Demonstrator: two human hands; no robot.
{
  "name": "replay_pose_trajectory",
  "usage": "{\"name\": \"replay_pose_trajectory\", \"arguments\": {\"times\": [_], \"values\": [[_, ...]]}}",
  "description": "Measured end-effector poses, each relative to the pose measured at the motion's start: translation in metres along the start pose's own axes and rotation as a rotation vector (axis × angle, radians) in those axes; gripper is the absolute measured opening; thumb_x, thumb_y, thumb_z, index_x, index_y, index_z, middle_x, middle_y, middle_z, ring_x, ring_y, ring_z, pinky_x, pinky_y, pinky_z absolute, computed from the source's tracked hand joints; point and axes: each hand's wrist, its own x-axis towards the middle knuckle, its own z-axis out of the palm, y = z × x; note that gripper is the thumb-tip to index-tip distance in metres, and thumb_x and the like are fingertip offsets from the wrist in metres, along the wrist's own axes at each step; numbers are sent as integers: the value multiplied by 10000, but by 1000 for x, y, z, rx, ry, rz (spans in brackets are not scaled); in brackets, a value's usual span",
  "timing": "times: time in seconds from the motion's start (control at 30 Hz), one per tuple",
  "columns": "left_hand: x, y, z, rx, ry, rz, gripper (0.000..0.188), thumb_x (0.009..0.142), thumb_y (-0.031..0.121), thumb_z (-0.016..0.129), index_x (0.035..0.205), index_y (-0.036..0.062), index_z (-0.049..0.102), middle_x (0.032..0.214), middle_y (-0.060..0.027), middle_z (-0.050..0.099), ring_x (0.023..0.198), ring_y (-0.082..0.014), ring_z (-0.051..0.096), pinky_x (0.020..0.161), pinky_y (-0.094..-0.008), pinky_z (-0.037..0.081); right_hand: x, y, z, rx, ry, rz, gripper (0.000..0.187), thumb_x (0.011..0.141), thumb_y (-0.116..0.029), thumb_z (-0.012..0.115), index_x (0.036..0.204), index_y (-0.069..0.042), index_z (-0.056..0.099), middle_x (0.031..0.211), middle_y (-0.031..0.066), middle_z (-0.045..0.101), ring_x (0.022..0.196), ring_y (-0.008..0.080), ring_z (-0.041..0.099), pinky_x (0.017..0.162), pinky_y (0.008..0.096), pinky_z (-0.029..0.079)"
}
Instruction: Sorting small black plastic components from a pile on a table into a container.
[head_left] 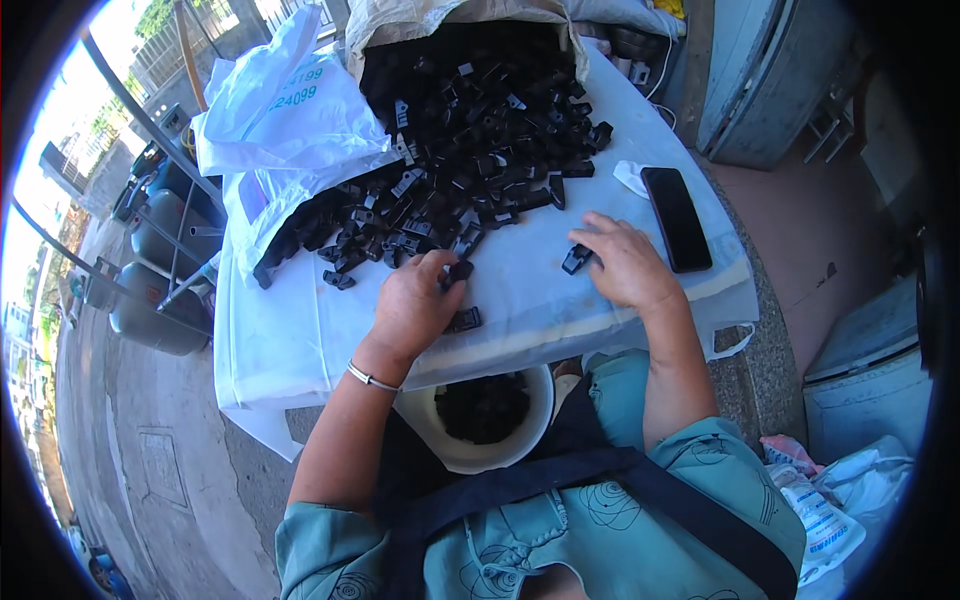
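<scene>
A heap of small black plastic parts [470, 150] spreads over the white-covered table [550, 290]. At its near edge, my left hand [412, 305] is closed, thumb and fingers pinching a black plastic part [458, 272]. Another loose black part [464, 320] lies on the cover just beside that hand. Farther right, my right hand [628, 262] has its fingers curled around a small black plastic part [576, 259], close above the cover. Below the table edge stands a white bucket [543, 400] with black parts in it.
A large paper sack [375, 22] lies open behind the heap, and a white plastic bag [290, 125] covers its left side. The black phone [676, 220] rests at the table's right. Grey gas cylinders [160, 312] stand left; plastic bags [825, 515] lie lower right.
</scene>
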Motion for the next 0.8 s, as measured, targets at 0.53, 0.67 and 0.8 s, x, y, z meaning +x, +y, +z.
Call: {"name": "replay_pose_trajectory", "arguments": {"times": [0.53, 0.67, 0.8], "values": [[-21, -34, -16, -133, -153, 47, 520, 710, 62, 750, 1204, 94, 589, 974, -97, 669, 893, -270, 627, 797, -356, 527, 18, -84, 57, 562, 37, -236, 390, 803, -40, 658, 1185, -44, 582, 1023, 145, 632, 900, 316, 637, 796, 390, 530], [-24, -37, -8, -317, -60, -43, 576, 711, 73, 770, 1243, 101, 553, 964, -102, 670, 853, -237, 642, 768, -338, 538, 24, -81, 70, 463, 100, -387, 358, 795, -32, 657, 1150, -41, 616, 1025, 135, 637, 907, 314, 635, 817, 392, 523], [-24, -36, -14, -223, -65, -15, 598, 713, 70, 767, 1263, 99, 533, 955, -100, 671, 853, -246, 648, 780, -345, 541, 29, -79, 73, 504, 26, -355, 356, 787, -44, 664, 1143, -59, 642, 1044, 118, 645, 932, 303, 624, 838, 393, 510]]}}
